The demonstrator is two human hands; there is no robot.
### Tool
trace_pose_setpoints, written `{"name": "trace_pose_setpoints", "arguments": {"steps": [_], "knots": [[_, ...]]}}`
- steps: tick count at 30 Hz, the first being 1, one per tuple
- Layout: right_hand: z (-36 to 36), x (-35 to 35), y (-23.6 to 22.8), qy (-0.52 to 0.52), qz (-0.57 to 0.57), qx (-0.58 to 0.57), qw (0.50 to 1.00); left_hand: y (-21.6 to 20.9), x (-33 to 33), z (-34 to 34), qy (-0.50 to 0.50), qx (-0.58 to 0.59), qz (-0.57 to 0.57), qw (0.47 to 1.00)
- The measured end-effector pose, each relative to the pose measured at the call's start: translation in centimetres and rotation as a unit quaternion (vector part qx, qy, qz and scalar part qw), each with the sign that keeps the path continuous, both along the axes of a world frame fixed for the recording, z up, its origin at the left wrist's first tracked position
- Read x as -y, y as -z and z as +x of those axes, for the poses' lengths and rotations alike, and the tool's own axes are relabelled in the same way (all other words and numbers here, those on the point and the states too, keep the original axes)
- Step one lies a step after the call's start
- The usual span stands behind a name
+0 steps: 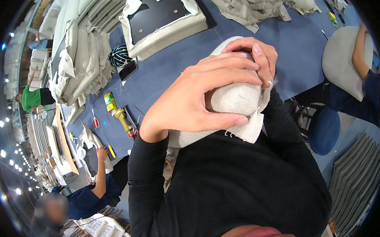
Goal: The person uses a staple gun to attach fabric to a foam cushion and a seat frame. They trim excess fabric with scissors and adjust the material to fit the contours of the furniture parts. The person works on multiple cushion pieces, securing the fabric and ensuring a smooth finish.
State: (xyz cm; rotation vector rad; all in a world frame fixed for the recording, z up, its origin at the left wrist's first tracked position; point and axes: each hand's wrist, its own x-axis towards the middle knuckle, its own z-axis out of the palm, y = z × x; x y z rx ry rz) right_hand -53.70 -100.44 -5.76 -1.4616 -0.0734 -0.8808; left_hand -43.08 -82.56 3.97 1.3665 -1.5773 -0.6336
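Note:
Close in front of me, both hands grip a padded upholstery piece (233,99) covered in beige woven fabric. My left hand (193,91) spreads over its rounded end, thumb below and fingers above. My right hand (261,58) curls around the far right side, its fingertips meeting those of the left. A loose flap of cover with a frayed edge hangs below the left thumb. Part of the piece is hidden by my hands, and its lower left part rests near my black-sleeved arm and body.
On the blue table (175,62) lie a half-covered seat panel (165,30), fabric piles (257,5), a phone (127,70), a striped round object (120,56), a yellow-green staple gun (123,120), red-handled scissors (95,122) and a screwdriver (111,150). Co-workers' arms are at left and right. A blue stool (324,130) stands right.

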Motion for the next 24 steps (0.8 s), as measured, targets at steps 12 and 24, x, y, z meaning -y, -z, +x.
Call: {"name": "trace_pose_setpoints", "arguments": {"steps": [12,24], "knots": [[1.3,-1.3,0.0,-0.004,0.045,-0.021,0.999,1.2,0.1,-0.1,0.003,-0.147,-0.051,0.988],[2.1,-1.2,-0.3,-0.011,-0.023,-0.019,1.000,1.8,-3.7,1.9,-0.022,-0.245,-0.037,0.969]]}}
